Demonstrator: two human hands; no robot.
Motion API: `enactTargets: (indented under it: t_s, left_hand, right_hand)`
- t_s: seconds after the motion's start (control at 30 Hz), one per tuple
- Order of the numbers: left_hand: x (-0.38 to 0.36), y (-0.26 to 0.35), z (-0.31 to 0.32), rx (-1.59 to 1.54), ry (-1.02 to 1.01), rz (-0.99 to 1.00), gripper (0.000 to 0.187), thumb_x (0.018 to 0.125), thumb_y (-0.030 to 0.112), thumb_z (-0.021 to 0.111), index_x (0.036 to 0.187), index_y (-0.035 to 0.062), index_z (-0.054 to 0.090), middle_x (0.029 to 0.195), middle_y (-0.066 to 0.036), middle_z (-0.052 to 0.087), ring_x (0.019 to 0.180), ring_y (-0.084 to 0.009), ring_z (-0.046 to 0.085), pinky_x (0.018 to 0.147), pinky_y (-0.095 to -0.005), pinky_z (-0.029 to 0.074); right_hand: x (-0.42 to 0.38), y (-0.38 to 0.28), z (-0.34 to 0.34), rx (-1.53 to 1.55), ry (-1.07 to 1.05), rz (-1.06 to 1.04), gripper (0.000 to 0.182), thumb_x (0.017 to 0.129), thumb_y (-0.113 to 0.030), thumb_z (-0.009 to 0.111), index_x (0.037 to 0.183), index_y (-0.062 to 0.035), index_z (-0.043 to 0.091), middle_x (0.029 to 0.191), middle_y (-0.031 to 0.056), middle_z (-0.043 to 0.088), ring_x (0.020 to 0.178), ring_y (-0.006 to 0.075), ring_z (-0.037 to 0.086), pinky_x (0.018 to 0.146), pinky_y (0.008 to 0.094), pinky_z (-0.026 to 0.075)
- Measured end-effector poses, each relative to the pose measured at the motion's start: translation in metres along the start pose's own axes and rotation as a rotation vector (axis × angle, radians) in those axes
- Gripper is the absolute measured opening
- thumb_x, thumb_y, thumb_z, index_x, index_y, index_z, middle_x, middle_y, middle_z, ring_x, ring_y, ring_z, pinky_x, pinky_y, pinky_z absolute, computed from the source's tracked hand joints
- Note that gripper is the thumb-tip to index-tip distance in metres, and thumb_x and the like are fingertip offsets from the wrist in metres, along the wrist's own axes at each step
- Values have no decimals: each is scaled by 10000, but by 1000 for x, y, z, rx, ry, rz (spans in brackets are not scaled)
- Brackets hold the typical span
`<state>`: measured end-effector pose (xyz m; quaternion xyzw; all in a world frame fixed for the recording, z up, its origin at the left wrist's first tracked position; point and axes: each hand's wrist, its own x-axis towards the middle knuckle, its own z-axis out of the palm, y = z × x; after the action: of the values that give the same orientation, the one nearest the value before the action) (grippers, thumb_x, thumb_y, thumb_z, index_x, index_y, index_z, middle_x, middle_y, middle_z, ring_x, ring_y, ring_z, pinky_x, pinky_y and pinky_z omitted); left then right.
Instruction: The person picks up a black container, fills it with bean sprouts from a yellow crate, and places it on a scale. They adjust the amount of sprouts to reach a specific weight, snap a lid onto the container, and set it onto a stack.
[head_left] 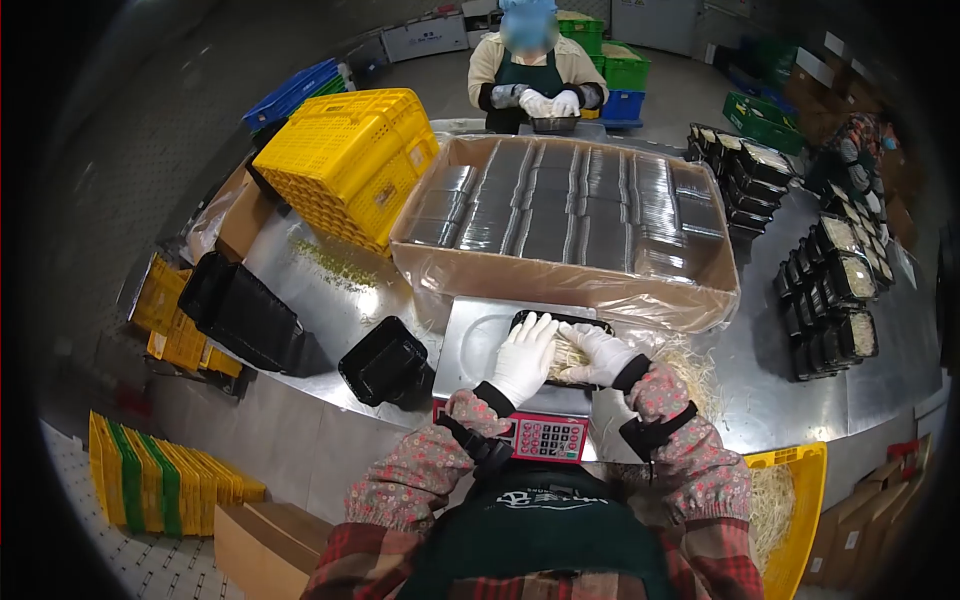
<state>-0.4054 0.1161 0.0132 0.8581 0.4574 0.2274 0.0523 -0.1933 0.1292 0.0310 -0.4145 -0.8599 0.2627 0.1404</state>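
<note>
White gloves cover both hands, which meet over a black tray (592, 322) of pale sprouts (567, 362) set on the platform of a red-fronted scale (466, 345). Left hand (524, 362): palm down, fingers extended and held near one another, pointing away from the body across the tray's left part. Right hand (600, 352): reaches in from the right side, wrist angled inward, fingers directed left over the sprouts, tips just beside the left fingers; whether it grips the rim cannot be determined. Both forearms, in floral sleeves (412, 484), converge from either side of the dark green apron (540, 540). Beyond the scale, an open carton (560, 270) of stacked lids stands on the metal worktop (330, 375). Empty black trays (385, 360) lie left of the scale; loose sprouts lie to its right.
</note>
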Motion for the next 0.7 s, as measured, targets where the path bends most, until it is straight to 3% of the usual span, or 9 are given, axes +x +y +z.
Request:
enactTargets:
  t_s: [0.07,0.2,0.3,0.4,0.5,0.6,0.63,0.7]
  left_hand:
    - [0,0,-5,-147,41,-11,461,956,170,520,1388,20,461,1412,-213,479,1332,-413,406,1105,-467,340]
    - [-2,-12,-29,-438,103,-55,516,947,112,544,1432,0,406,1477,-234,401,1376,-397,365,1134,-423,308]
    - [-4,-38,-62,-420,182,-80,511,951,131,553,1428,8,417,1438,-237,450,1374,-387,389,1116,-401,349]
    - [2,-37,-88,-356,191,-71,527,967,203,544,1427,-13,406,1452,-239,430,1385,-403,357,1138,-420,309]
    - [13,-8,-76,-178,51,41,579,957,289,552,1428,-15,403,1471,-232,407,1391,-423,329,1142,-466,286]
    - [15,21,-38,-29,-76,183,640,927,372,580,1433,17,414,1467,-192,432,1397,-378,340,1147,-495,257]
    - [15,19,-23,57,-121,234,648,923,415,553,1427,29,421,1437,-178,463,1361,-358,384,1121,-504,287]
    - [15,10,-11,-9,-162,177,634,913,403,562,1411,31,438,1399,-173,490,1316,-355,420,1100,-495,309]
  right_hand:
    - [-15,-9,-28,63,138,-109,845,772,-319,772,1467,-48,375,1384,238,486,1287,375,470,1102,414,367]
    - [-53,-3,-88,196,312,67,716,778,-160,782,1418,-88,470,1392,206,500,1314,323,465,1108,403,367]
    - [-79,22,-101,164,386,106,736,747,-193,826,1392,-61,495,1352,197,529,1282,320,496,1087,392,391]
    - [-80,33,-86,102,404,167,939,682,-300,872,1455,-58,397,1450,273,403,1372,380,383,1120,414,349]
    - [-46,-16,-66,-43,365,187,1098,619,-381,894,1497,-69,313,1504,311,294,1406,421,313,1137,441,321]
    - [-19,-40,-50,-254,12,270,1188,563,-458,893,1509,-82,280,1530,320,229,1412,453,286,1112,458,361]
    - [-17,-34,-46,-303,-27,295,1083,592,-472,868,1465,-76,364,1455,305,368,1366,433,368,1039,453,437]
    - [-17,-14,-47,-317,-150,319,952,614,-461,852,1387,-67,460,1320,276,494,1275,407,464,966,450,478]
